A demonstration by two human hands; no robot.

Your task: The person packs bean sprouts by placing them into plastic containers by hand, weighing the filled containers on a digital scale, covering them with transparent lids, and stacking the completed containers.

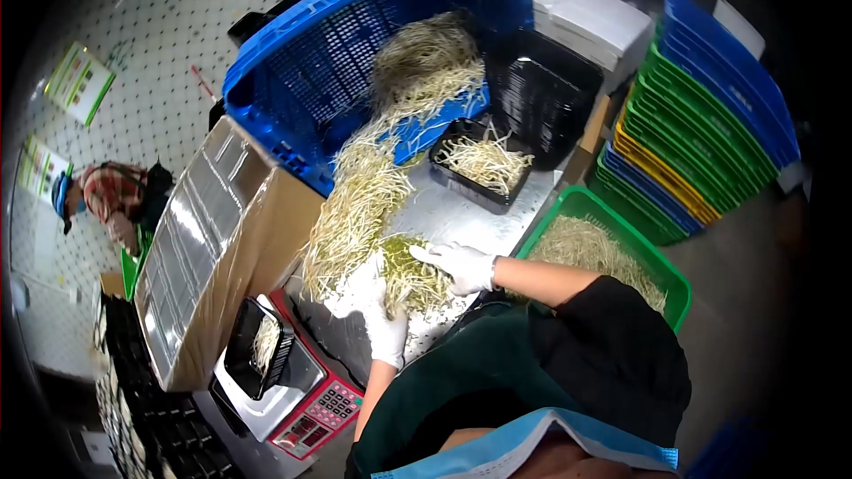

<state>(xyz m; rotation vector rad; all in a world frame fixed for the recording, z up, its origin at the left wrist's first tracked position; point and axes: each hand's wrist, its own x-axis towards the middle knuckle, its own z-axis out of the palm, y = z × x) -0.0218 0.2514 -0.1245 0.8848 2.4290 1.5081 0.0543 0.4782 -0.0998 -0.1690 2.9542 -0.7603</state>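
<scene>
A long heap of bean sprouts (359, 204) spills down a metal table (457, 222) in front of me. Both hands wear white gloves and are at the heap's near end, around a bunch with greenish heads (404, 259). My left hand (380, 315) has its fingers and thumb around part of these sprouts, though glare blurs the fingertips. From the other side, my right hand (457, 266) touches the bunch with fingers stretched out. Beyond it sits a black tray (501, 202) with sprouts in it.
A tipped blue crate (306, 80) holds more sprouts. At left are a wrapped carton (204, 239) and a red scale (324, 412) bearing a black tray (282, 359). A green crate (679, 288) and stacked crates (692, 142) stand right. Another person (115, 195) works far left.
</scene>
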